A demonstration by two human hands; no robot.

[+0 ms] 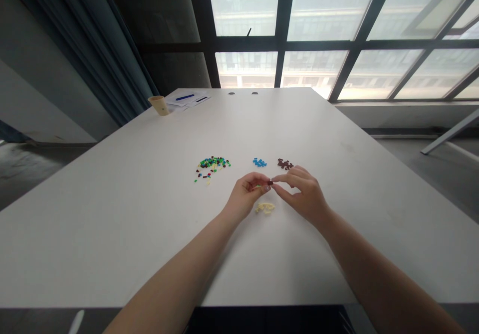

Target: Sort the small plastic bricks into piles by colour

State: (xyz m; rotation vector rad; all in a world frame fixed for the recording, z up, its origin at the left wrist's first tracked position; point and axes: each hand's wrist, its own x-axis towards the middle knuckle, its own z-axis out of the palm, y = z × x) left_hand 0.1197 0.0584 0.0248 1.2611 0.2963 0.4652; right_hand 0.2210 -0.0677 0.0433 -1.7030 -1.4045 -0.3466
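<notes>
Between my two hands is a small dark brown piece (270, 182). My left hand (247, 192) pinches it from the left, and the thumb and index finger of my right hand (302, 192) close on its right side. Just beyond my right hand lies a pile of brown pieces (285, 164), partly covered by its fingers. A small group of blue pieces (259, 162) sits beyond my left hand. Pale yellow pieces (265, 207) lie nearer to me, below the hands. Some green shows behind my left fingers, too small to make out.
A mixed pile of green, yellow, blue and dark red pieces (213, 163) spreads left of my hands on the white table (149, 214). At the far left edge stand a tan cup (159, 105) and papers (181, 103) with a blue pen (184, 97).
</notes>
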